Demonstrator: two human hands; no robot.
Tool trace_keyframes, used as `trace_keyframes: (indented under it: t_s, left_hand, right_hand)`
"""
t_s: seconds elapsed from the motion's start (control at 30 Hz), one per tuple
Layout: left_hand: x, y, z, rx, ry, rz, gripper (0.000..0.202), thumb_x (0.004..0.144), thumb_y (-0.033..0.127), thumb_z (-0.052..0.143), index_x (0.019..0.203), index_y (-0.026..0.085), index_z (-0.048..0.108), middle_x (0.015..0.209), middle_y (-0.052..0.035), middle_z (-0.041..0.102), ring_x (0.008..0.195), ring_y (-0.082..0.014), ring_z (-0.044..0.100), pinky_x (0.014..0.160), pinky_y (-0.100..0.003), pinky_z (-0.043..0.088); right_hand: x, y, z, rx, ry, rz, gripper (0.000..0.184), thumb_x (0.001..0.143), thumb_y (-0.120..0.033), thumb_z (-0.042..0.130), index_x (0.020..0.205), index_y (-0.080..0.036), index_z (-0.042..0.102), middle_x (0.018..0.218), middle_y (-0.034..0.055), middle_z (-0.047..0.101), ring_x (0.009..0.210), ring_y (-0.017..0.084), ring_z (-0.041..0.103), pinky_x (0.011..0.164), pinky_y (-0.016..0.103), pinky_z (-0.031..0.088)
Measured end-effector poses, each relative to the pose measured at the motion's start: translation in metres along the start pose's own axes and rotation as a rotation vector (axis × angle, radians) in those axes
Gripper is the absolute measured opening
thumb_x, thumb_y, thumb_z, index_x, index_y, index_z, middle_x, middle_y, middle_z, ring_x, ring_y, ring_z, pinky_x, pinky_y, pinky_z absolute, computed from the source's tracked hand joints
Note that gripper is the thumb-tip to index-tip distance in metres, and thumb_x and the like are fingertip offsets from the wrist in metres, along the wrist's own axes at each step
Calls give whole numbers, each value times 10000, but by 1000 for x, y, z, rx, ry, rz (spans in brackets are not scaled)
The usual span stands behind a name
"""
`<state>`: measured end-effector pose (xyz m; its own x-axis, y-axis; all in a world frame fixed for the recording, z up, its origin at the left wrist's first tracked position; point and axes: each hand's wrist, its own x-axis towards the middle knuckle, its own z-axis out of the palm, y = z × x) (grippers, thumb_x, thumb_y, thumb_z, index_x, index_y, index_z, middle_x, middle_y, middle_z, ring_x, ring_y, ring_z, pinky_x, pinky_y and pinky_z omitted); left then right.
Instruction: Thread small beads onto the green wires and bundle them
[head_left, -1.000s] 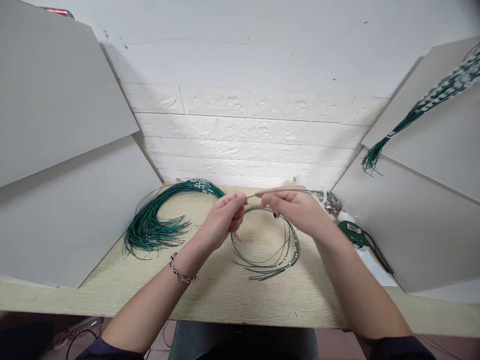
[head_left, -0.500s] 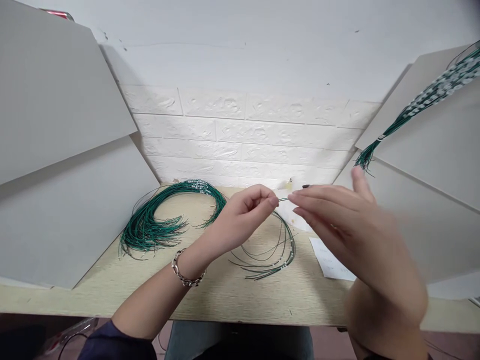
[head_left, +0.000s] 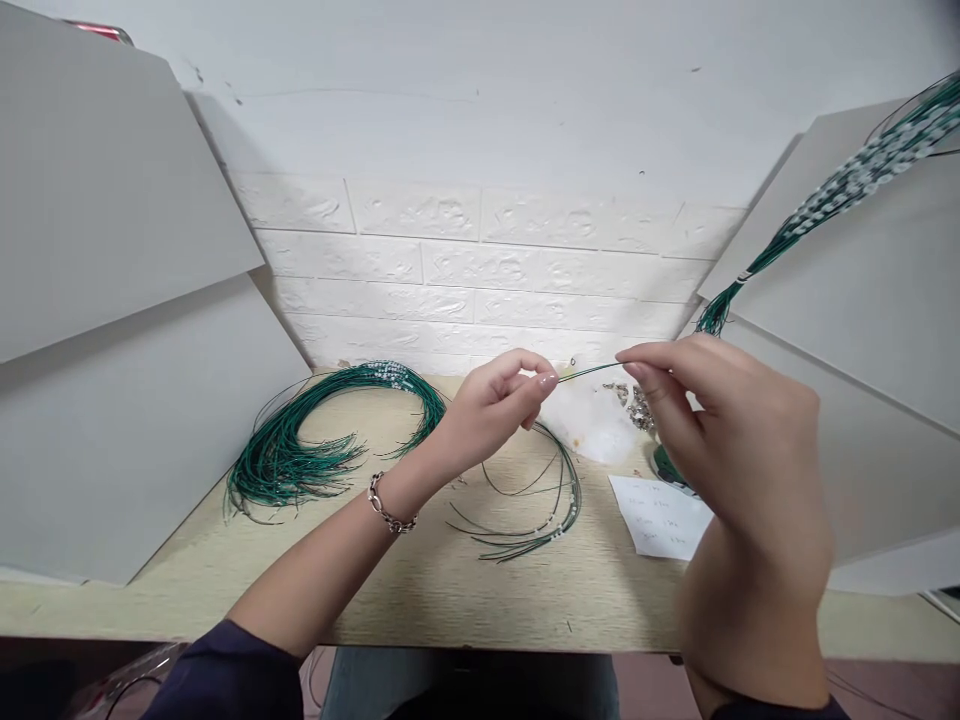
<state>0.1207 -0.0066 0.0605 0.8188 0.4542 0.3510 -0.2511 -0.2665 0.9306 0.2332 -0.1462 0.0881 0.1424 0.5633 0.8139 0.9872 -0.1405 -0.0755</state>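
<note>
My left hand (head_left: 495,405) pinches one end of a thin green cord (head_left: 589,371) above the wooden table (head_left: 420,590). My right hand (head_left: 712,420) pinches the same cord a short way to the right, raised close to the camera. Beneath the hands lies a small loop of green cords with beads (head_left: 536,510). A large bundle of green cords (head_left: 300,445) curves across the table to the left of my left hand. A chain bracelet sits on my left wrist.
Grey boards (head_left: 112,300) stand at both sides, with a white brick wall behind. A bundle of beaded green cords (head_left: 817,205) hangs over the right board. A white paper slip (head_left: 660,515), a pile of small metal parts (head_left: 637,405) and a green tool (head_left: 664,468) lie at the right.
My right hand swung out to the right, open, then came back and pinched the cord. My left hand rose slightly and moved right while keeping hold of the cord end.
</note>
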Motion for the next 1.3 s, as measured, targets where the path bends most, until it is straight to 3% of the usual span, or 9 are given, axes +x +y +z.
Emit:
trace_keyframes:
  t_s: [0.13, 0.37, 0.47, 0.57, 0.73, 0.93, 1.03, 1.2, 1.3]
  left_hand:
    - [-1, -8, -5, -109, -26, 5, 480, 764, 481, 495, 1162, 221, 432, 578, 40, 531, 377, -43, 298, 372, -192, 217]
    - [2, -6, -12, -31, 67, 35, 228, 779, 388, 508, 862, 187, 577, 473, 66, 326, 421, -56, 288, 397, -181, 227]
    - [6, 7, -12, 91, 106, 72, 193, 766, 350, 532, 786, 177, 615, 474, 52, 359, 463, -67, 349, 434, -185, 270]
    - [5, 20, -21, 241, 111, 105, 171, 748, 308, 557, 719, 168, 650, 539, 17, 468, 549, -82, 430, 489, -187, 315]
    - [-7, 31, -63, 400, 135, -26, 199, 733, 334, 564, 681, 167, 659, 530, 8, 475, 556, -89, 446, 475, -169, 306]
    - [-31, 29, -127, 708, 160, -268, 289, 763, 451, 486, 793, 176, 570, 573, 31, 462, 512, -77, 381, 462, -174, 297]
    - [-45, 22, -159, 842, 211, -367, 284, 805, 446, 422, 789, 176, 511, 551, 46, 409, 500, -70, 349, 481, -174, 287]
    - [-61, -7, -216, 1107, 347, -554, 222, 811, 360, 386, 747, 177, 494, 668, 14, 530, 623, -108, 464, 578, -195, 343]
    - [-64, -35, -249, 1324, 408, -629, 209, 803, 329, 394, 793, 177, 537, 813, -14, 591, 764, -152, 498, 652, -223, 350]
  right_hand:
    - [1, 4, 1, -10, 106, 35, 192, 855, -258, 420, 841, -252, 611, 722, 18, 599, 663, 149, 540, 557, 258, 345]
    - [10, 31, 0, -56, 576, 211, 165, 798, -229, 505, 836, -203, 663, 673, 41, 606, 600, 171, 536, 530, 278, 348]
    - [11, 49, -3, -97, 761, 268, 165, 763, -205, 544, 827, -171, 692, 645, 49, 596, 557, 163, 525, 493, 272, 310]
    - [8, 69, -9, -132, 770, 302, 199, 773, -224, 537, 885, -186, 697, 710, 72, 630, 579, 172, 535, 502, 288, 313]
    - [-1, 85, -18, -71, 381, 332, 225, 782, -335, 534, 891, -217, 692, 745, 67, 661, 673, 207, 592, 591, 309, 395]
    - [9, 64, -1, -70, -77, 345, 180, 785, -291, 496, 767, -226, 663, 711, 9, 656, 663, 159, 580, 611, 268, 387]
    - [14, 43, 39, 9, -263, 299, 200, 770, -249, 460, 747, -200, 652, 744, 15, 660, 685, 151, 573, 614, 257, 376]
    - [17, -1, 138, 294, -626, 190, 191, 694, -173, 439, 614, -155, 613, 679, 27, 632, 618, 112, 520, 571, 219, 344]
    - [27, -23, 192, 463, -793, 277, 175, 651, -155, 442, 593, -136, 606, 601, 12, 605, 548, 91, 486, 506, 198, 316]
